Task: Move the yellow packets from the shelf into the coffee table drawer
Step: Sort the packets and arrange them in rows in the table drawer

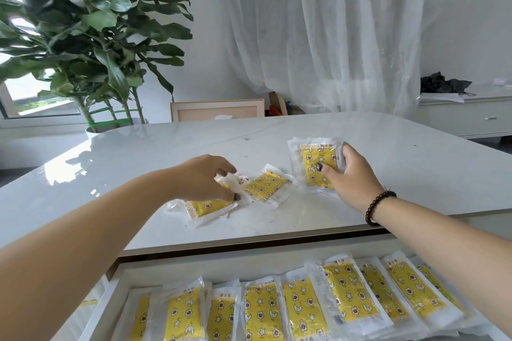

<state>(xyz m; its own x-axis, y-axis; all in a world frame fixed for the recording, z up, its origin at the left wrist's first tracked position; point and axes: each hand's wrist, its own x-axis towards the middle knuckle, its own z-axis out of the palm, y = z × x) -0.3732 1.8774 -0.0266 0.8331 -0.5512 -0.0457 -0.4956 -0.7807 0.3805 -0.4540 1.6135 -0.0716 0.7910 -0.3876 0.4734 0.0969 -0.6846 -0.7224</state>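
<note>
head | drawer point(249, 264): row of yellow packets point(302, 310) | open

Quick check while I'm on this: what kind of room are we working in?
Probably a home living room: a glossy white coffee table with an open drawer of yellow packets, a large potted plant, sheer curtains and a low white cabinet.

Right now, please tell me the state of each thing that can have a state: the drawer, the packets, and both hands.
Drawer: pulled open, a row of yellow packets inside.
Packets in drawer: lying flat, side by side.
Left hand: pinching a packet on the table.
Middle packet: flat on the table, untouched.
Right hand: gripping a packet stack, tilted up.
</note>
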